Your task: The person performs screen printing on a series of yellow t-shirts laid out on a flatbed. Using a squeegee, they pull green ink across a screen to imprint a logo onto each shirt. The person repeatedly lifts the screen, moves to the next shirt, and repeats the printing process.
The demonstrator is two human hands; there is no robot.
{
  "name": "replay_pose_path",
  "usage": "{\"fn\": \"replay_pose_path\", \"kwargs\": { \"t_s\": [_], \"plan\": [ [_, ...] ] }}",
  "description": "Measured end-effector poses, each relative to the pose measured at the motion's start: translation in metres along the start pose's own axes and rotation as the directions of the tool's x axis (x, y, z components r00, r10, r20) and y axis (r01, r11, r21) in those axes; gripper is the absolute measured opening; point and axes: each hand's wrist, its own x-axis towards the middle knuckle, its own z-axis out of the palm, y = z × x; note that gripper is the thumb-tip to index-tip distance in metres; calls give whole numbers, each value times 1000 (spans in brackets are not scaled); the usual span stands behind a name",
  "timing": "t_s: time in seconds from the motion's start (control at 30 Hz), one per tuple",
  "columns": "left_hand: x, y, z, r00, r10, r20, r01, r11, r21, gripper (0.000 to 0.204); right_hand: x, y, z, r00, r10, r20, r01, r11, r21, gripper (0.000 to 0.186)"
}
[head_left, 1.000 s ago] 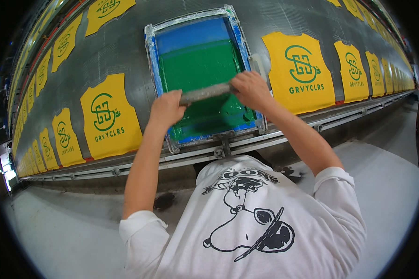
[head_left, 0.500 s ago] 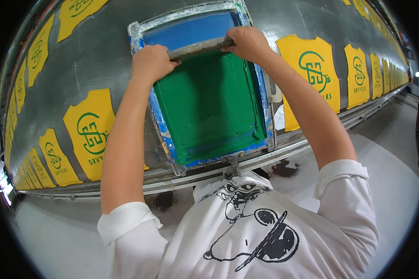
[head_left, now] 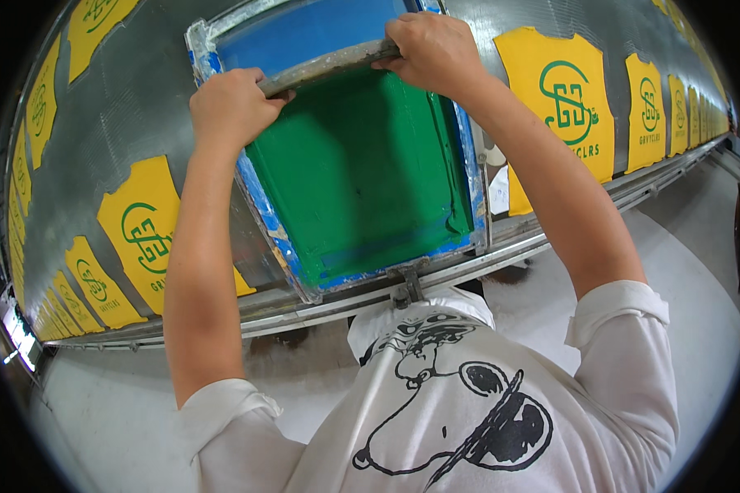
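The left hand [head_left: 232, 111] is clenched around the left end of the squeegee [head_left: 329, 67], and the right hand [head_left: 436, 51] grasps its right end, with the fingers curled under. The squeegee lies across the upper part of the frame [head_left: 265, 209], slightly tilted, its right end being farther from the person. Below the squeegee, inside the frame, green ink [head_left: 362, 164] covers the screen; above it, a blue band [head_left: 304, 37] shows. The frame itself has blue and whitish edges, stained with ink. At its near edge, a metal bracket [head_left: 409, 287] meets the rail [head_left: 518, 249]. The frame rests on the dark bench [head_left: 152, 115]. To its right is a yellow cloth piece [head_left: 522, 90] with green print, partly behind the right forearm; to its left is a similar cloth [head_left: 122, 215], partly behind the left forearm. Farther from the frame, on both sides, more such pieces lie in rows.
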Motion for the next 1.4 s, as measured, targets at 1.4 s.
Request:
{"fn": "replay_pose_path", "kwargs": {
  "t_s": [1.4],
  "plan": [
    [-245, 101, 77, 957, 214, -198, -260, 933, -247, 42, -222, -39, -44, 858, 461, -225, -272, 780, 564, 47]
  ]
}}
